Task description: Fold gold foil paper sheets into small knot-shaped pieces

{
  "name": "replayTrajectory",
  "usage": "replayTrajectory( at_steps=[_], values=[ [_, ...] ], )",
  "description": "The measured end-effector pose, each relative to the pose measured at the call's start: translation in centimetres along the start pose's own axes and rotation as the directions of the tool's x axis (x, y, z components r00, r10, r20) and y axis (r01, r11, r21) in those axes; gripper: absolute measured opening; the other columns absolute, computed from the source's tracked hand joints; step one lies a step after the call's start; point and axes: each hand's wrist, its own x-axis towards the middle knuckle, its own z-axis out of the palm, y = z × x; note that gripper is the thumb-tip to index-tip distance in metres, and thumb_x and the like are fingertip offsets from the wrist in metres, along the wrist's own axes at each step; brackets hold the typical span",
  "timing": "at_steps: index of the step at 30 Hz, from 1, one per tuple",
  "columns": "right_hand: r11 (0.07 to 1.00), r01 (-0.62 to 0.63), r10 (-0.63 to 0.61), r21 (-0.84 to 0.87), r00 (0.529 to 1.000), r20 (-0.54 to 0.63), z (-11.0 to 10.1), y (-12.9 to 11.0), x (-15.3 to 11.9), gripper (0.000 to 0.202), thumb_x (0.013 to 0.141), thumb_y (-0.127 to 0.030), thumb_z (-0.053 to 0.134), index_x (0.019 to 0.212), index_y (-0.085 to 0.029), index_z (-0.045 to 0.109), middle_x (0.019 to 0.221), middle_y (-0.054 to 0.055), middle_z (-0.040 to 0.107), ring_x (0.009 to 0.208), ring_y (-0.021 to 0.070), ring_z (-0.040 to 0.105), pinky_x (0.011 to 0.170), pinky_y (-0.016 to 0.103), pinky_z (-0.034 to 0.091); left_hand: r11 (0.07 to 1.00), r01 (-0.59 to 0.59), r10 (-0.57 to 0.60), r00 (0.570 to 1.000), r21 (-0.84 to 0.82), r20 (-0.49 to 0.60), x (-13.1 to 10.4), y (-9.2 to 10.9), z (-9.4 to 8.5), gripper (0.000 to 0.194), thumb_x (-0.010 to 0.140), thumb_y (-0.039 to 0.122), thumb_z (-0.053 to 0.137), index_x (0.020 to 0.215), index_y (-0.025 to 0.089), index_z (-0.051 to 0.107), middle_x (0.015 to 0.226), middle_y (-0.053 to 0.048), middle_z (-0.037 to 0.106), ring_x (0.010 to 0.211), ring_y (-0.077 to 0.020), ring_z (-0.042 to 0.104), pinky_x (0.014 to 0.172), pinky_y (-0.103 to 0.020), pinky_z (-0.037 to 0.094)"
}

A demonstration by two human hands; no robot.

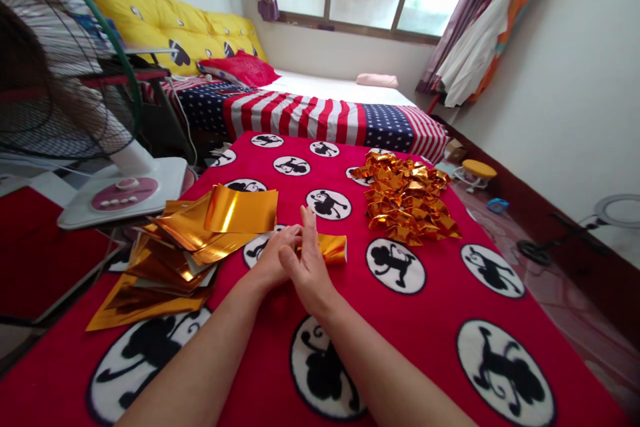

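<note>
A sheet of gold foil paper lies on the red cloth, partly covered by my hands and curved at its visible end. My left hand is bent over the paper's left part, with its fingertips hidden behind the other hand. Crossing in front of it, my right hand has its fingers stretched out and its thumb apart, its edge against the paper. Left of my hands is a loose pile of flat gold foil sheets. To the right sits a heap of folded gold foil pieces.
The red cloth with monkey prints covers the table. A fan stands close at the left edge. Beyond the table is a bed with a striped, starred cover. A yellow stool is on the floor at right.
</note>
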Motion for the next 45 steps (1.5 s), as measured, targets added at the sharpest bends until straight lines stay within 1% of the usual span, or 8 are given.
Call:
replayTrajectory(
  at_steps=[3, 6, 12, 17, 26, 32, 40, 45],
  values=[
    [0.991, -0.01, 0.02, -0.136, 0.997, 0.068, 0.8, 0.7, 0.0, 0.085, 0.089, -0.067, 0.036, 0.154, -0.02, 0.011, 0.161, 0.009, 0.01, 0.148, 0.0275, -0.004, 0.118, 0.052, 0.003, 1.0, -0.018, 0.018, 0.999, 0.002, 0.048, 0.3, -0.8, 0.7, 0.014, 0.081, 0.027, 0.06, 0.08, 0.019, 0.071, 0.091, -0.008, 0.069, 0.084, -0.0219, 0.062, 0.078, -0.031, 0.043],
    [0.975, -0.044, 0.069, -0.219, 0.992, 0.105, 0.6, 1.3, -0.1, 0.085, 0.09, -0.067, 0.034, 0.155, -0.018, 0.009, 0.162, 0.009, 0.004, 0.147, 0.0279, -0.01, 0.117, 0.056, -0.001, 1.0, -0.016, 0.016, 0.999, -0.004, 0.048, 0.4, -1.0, 0.7, 0.018, 0.083, 0.029, 0.058, 0.079, 0.016, 0.07, 0.091, -0.01, 0.069, 0.083, -0.0223, 0.061, 0.078, -0.031, 0.043],
    [0.959, -0.035, 0.086, -0.281, 0.982, 0.169, -0.9, 2.4, -0.5, 0.083, 0.091, -0.066, 0.035, 0.155, -0.019, 0.01, 0.161, 0.009, 0.007, 0.147, 0.0283, -0.009, 0.117, 0.058, 0.006, 0.994, -0.105, 0.102, 0.989, 0.03, 0.106, -0.1, -0.2, -0.4, 0.019, 0.081, 0.026, 0.058, 0.074, 0.019, 0.074, 0.096, -0.009, 0.067, 0.089, -0.0223, 0.059, 0.082, -0.032, 0.044],
    [0.916, -0.01, 0.11, -0.4, 0.968, 0.227, -3.2, 3.4, -1.0, 0.081, 0.092, -0.063, 0.034, 0.155, -0.017, 0.01, 0.161, 0.01, 0.006, 0.147, 0.0279, -0.007, 0.117, 0.057, 0.006, 0.996, -0.09, 0.091, 0.989, -0.009, 0.117, -0.4, 0.8, -1.2, 0.017, 0.078, 0.022, 0.063, 0.088, 0.024, 0.077, 0.094, -0.004, 0.067, 0.089, -0.0199, 0.059, 0.081, -0.031, 0.044],
    [0.682, -0.048, 0.212, -0.73, 0.968, 0.135, -6.6, 4.8, -1.5, 0.07, 0.096, -0.049, 0.036, 0.153, -0.012, 0.019, 0.16, 0.01, 0.015, 0.148, 0.0262, 0.004, 0.118, 0.052, 0.007, 0.996, -0.027, 0.032, 0.998, -0.083, 0.06, -0.7, 1.0, -1.0, 0.027, 0.075, 0.022, 0.07, 0.1, 0.027, 0.076, 0.099, -0.003, 0.067, 0.091, -0.0187, 0.061, 0.085, -0.03, 0.047],
    [0.62, -0.047, 0.21, -0.783, 0.972, 0.108, -6.1, 4.7, -1.6, 0.068, 0.095, -0.044, 0.041, 0.152, -0.012, 0.023, 0.16, 0.01, 0.015, 0.148, 0.0264, 0.007, 0.118, 0.051, 0.008, 0.995, 0.003, 0.0, 1.0, -0.101, 0.029, -0.7, 1.4, -1.0, 0.024, 0.074, 0.021, 0.069, 0.096, 0.027, 0.076, 0.097, -0.002, 0.068, 0.088, -0.0174, 0.062, 0.083, -0.029, 0.048],
    [0.631, -0.057, 0.212, -0.773, 0.972, 0.102, -6.2, 4.6, -1.5, 0.065, 0.094, -0.044, 0.042, 0.15, -0.013, 0.028, 0.159, 0.011, 0.02, 0.148, 0.0263, 0.011, 0.118, 0.05, 0.011, 0.995, -0.002, 0.003, 1.0, -0.103, 0.008, -0.6, 1.3, -0.8, 0.018, 0.076, 0.022, 0.068, 0.092, 0.026, 0.077, 0.094, -0.002, 0.068, 0.086, -0.0178, 0.062, 0.081, -0.03, 0.049],
    [0.648, -0.077, 0.206, -0.758, 0.975, 0.077, -6.3, 4.7, -1.5, 0.058, 0.095, -0.032, 0.04, 0.15, -0.014, 0.029, 0.158, 0.009, 0.024, 0.147, 0.0243, 0.015, 0.118, 0.048, 0.014, 0.993, 0.007, -0.007, 1.0, -0.116, 0.002, -0.5, 1.3, -0.8, 0.018, 0.075, 0.022, 0.07, 0.09, 0.026, 0.077, 0.093, -0.002, 0.068, 0.085, -0.0172, 0.062, 0.081, -0.03, 0.049]
  ],
)
